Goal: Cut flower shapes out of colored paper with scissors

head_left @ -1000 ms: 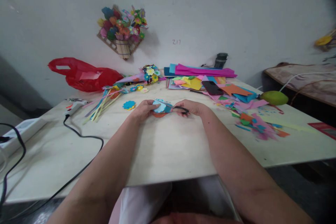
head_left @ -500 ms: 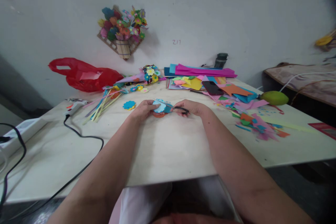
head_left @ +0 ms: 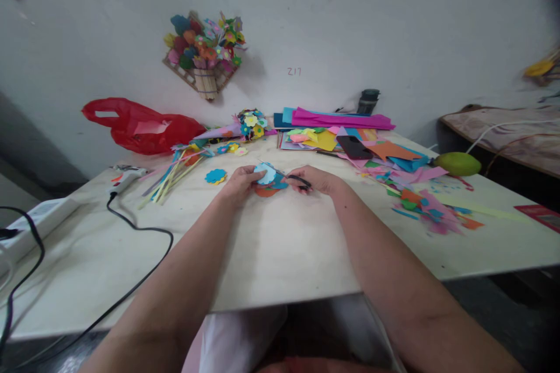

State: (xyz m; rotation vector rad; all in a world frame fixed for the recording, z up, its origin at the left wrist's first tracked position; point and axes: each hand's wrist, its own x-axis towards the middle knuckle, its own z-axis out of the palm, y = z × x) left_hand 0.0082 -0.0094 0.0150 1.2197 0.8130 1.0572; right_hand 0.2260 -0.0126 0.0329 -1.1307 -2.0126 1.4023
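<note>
A blue scalloped disc (head_left: pixel 214 175) lies on the table (head_left: pixel 289 250) just beside the left hand (head_left: pixel 240 182), whose fingers pinch a light-blue scalloped piece (head_left: pixel 265 174), with scissors (head_left: pixel 301 180) at its edge, their black handles gripped by the right hand's (head_left: pixel 315 179) fingers, and coloured scraps (head_left: pixel 437 214) lying farther right.

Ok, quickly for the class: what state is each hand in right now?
Left hand: closed, pinching a light-blue scalloped piece.
Right hand: closed, holding black-handled scissors.
</note>
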